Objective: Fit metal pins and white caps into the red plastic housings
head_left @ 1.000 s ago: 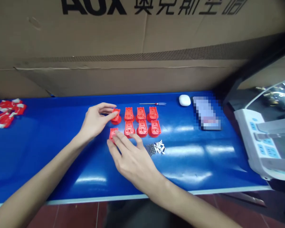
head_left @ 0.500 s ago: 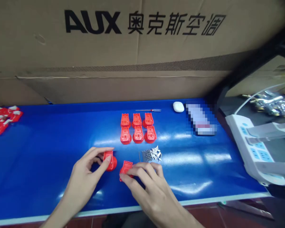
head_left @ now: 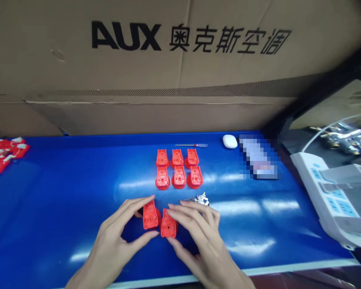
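Twins in red: the left red part (head_left: 150,216) and the right red part (head_left: 168,224) stand side by side between two bare hands, toward the front edge of a glossy blue surface (head_left: 63,208). The left hand (head_left: 112,237) is nearer the left part, which lies right of its palm; the right hand (head_left: 203,237) is nearer the other, left of its palm. Long axes run roughly from back edge to front edge, thumbs by the front ends, fingers toward the far ends. Left fingers curve loosely around their part, the right ones reach over theirs; whether either hand grips cannot be told.

Beyond, six matching red parts (head_left: 179,177) form two rows, with small white pieces (head_left: 202,198) beside the right fingers. Along the back edge lie a screwdriver (head_left: 201,145) and a white case (head_left: 230,141); red-and-white pieces (head_left: 6,152) occupy the back left corner. Cardboard (head_left: 78,80) lettered AUX walls the back; a white device (head_left: 307,172) flanks the right edge.
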Available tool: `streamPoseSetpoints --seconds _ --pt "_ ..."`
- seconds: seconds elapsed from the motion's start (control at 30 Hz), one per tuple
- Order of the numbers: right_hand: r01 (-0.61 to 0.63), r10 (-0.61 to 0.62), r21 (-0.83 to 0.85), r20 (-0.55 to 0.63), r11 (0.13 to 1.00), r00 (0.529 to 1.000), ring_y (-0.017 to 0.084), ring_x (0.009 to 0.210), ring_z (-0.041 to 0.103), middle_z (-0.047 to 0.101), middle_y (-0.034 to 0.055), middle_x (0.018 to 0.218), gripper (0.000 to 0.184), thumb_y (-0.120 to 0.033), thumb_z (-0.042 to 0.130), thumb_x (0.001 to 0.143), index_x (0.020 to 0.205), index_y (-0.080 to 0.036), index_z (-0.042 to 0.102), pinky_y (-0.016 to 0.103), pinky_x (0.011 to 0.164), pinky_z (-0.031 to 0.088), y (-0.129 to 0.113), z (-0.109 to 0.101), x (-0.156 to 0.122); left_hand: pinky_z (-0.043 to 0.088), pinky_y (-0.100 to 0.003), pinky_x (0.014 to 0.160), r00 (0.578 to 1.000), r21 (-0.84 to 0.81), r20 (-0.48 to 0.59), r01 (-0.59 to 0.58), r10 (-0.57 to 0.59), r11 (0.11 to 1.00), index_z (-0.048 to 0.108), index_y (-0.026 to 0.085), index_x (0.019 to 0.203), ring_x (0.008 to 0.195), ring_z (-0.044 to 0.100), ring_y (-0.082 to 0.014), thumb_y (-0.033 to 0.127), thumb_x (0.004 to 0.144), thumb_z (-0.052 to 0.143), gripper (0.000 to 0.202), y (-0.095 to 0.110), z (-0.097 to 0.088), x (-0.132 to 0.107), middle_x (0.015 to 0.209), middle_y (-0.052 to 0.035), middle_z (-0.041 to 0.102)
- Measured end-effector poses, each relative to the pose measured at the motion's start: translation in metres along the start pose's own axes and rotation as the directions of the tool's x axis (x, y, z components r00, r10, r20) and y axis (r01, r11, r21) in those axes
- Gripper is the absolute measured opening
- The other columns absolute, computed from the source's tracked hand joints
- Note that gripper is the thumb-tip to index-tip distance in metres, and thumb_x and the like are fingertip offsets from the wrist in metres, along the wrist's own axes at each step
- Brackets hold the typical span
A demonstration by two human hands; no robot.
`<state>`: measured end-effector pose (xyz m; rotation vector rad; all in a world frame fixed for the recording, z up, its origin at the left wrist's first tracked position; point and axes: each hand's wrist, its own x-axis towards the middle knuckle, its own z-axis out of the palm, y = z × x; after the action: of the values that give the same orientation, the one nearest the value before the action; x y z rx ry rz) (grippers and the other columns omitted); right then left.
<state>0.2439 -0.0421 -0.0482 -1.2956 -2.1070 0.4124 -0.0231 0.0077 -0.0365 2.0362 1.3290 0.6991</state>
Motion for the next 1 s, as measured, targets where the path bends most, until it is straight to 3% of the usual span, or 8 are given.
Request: streamPoseSetpoints --seconds 0.27,0.37,0.5,0.73,0.87,1.0 --pt "-0.057 0.058 0.021 -0.039 0.998 0.998 0.03 0.149 0.06 0.069 0.0079 0.159 0.048 -0.025 0.064 0.113 0.16 -0.029 0.056 0.053 0.115 0.055 0.005 0.002 0.004 0.069 -0.038 0.095 0.997 -0.013 0.077 -0.027 0.028 1.0 0.073 0.041 0.145 0.107 0.081 -0.0244 0.041 0.099 0.085 0.048 0.0 -0.005 0.018 0.135 -0.0034 0.08" --pt "-0.07 0.071 0.022 -0.054 0.997 0.996 0.03 0.148 0.061 0.07 0.0077 0.159 0.047 -0.023 0.063 0.113 0.159 -0.029 0.056 0.054 0.115 0.054 0.007 0.004 0.005 0.069 -0.039 0.097 0.992 0.005 0.124 -0.035 0.034 0.999 0.069 0.04 0.149 0.111 0.08 -0.0258 0.038 0.094 0.088 0.058 0.004 -0.01 0.029 0.142 -0.0043 0.077" --pt "-0.068 0.068 0.016 -0.032 0.998 0.997 0.03 0.147 0.062 0.071 0.0075 0.157 0.048 -0.025 0.066 0.112 0.159 -0.029 0.056 0.054 0.115 0.054 0.009 0.001 0.008 0.064 -0.042 0.112 0.977 -0.004 0.188 -0.098 0.097 0.995 0.065 0.042 0.152 0.132 0.075 -0.0282 0.036 0.092 0.092 0.067 0.008 -0.011 0.039 0.148 -0.0022 0.075" --pt "-0.063 0.064 0.019 -0.045 0.998 0.997 0.03 0.145 0.064 0.073 0.008 0.155 0.048 -0.026 0.066 0.112 0.16 -0.03 0.056 0.051 0.113 0.055 0.015 -0.006 0.012 0.066 -0.039 0.11 0.965 -0.032 0.234 -0.112 0.117 0.993 0.066 0.043 0.149 0.128 0.079 -0.0264 0.036 0.098 0.086 0.055 0.008 -0.008 0.05 0.143 0.0012 0.079" --pt "-0.09 0.092 0.062 -0.04 0.994 0.995 0.03 0.147 0.06 0.07 0.0072 0.157 0.051 -0.024 0.066 0.111 0.161 -0.031 0.053 0.052 0.116 0.052 0.016 -0.005 0.011 0.065 -0.043 0.112 0.951 -0.041 0.268 -0.149 0.154 0.988 0.063 0.042 0.153 0.133 0.076 -0.0294 0.036 0.095 0.089 0.064 0.007 -0.007 0.055 0.147 -0.0018 0.077" --pt "-0.095 0.098 0.066 -0.039 0.993 0.994 0.032 0.152 0.053 0.062 0.0081 0.165 0.057 -0.027 0.071 0.108 0.161 -0.031 0.052 0.054 0.12 0.049 0.015 -0.008 0.009 0.062 -0.047 0.119 0.957 -0.058 0.226 -0.173 0.182 0.983 0.059 0.041 0.158 0.141 0.072 -0.0317 0.041 0.093 0.091 0.073 0.002 0.0 0.054 0.155 -0.0048 0.072"
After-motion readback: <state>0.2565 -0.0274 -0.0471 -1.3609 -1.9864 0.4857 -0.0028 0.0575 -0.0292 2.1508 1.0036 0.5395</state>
